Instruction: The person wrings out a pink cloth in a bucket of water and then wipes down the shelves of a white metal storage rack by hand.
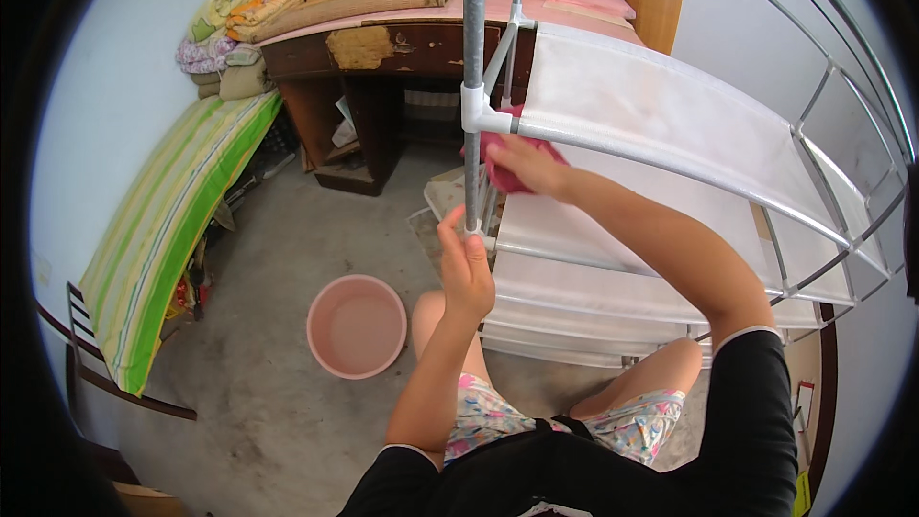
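Before me stands a rack of metal tubes with white fabric shelves [646, 86] in several tiers. My left hand [465, 273] grips its grey upright tube [472, 179] near a lower joint. My right hand [531, 166] presses on a dark pink cloth [511, 176] beside that upright, between two tiers. Part of the cloth is hidden behind the tube and a white plastic corner connector [481, 109]. The right hand is slightly blurred, and its fingertips are partly covered by the cloth and tube.
A pink plastic basin [357, 327] holding water stands on the concrete floor [266, 287] at my left. A worn wooden desk [298, 61] with a rolled mat [359, 8] is at the back. Along the left wall, a green striped cover [179, 194] lies over a low bed or bench.
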`<state>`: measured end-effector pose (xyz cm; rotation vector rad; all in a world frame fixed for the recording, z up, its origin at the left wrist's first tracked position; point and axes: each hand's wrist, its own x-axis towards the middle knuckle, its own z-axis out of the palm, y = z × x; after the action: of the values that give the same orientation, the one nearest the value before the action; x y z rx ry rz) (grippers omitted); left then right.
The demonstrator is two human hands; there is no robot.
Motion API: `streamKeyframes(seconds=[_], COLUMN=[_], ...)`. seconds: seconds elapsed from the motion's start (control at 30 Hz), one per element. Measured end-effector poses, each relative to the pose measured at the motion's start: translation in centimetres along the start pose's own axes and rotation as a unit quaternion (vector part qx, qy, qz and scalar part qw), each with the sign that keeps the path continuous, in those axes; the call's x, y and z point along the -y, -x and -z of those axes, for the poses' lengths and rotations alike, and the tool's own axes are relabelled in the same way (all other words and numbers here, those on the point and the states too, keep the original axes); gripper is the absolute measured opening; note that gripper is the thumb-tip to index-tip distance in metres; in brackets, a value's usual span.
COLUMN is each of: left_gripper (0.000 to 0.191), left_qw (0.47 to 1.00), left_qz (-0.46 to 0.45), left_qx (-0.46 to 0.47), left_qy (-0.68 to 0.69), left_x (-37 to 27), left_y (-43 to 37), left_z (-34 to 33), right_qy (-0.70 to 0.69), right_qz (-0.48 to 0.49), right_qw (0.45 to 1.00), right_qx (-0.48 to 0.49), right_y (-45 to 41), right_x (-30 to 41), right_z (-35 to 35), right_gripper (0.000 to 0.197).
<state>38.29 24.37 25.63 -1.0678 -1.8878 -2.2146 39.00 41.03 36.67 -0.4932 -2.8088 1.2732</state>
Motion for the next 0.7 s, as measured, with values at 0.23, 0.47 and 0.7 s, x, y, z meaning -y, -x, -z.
streamKeyframes(seconds=[0.23,0.47,0.7], left_gripper=[0.068,0.077,0.063], left_qw=[0.99,0.991,0.997], left_qz=[-0.125,-0.044,-0.021], left_qx=[-0.022,0.042,0.001], left_qy=[0.065,0.121,0.074], left_x=[0.9,0.7,0.9], left_y=[0.3,0.2,0.1], left_z=[-0.8,-0.8,0.4], right_qy=[0.112,0.255,-0.035], right_qz=[0.09,-0.006,0.012], right_qw=[0.977,0.967,0.965], right_qx=[0.156,-0.02,0.261], right_y=[5.6,-2.9,6.7], right_x=[0.0,-3.4,1.5], right_z=[-1.5,0.2,1.1], right_gripper=[0.081,0.062,0.04])
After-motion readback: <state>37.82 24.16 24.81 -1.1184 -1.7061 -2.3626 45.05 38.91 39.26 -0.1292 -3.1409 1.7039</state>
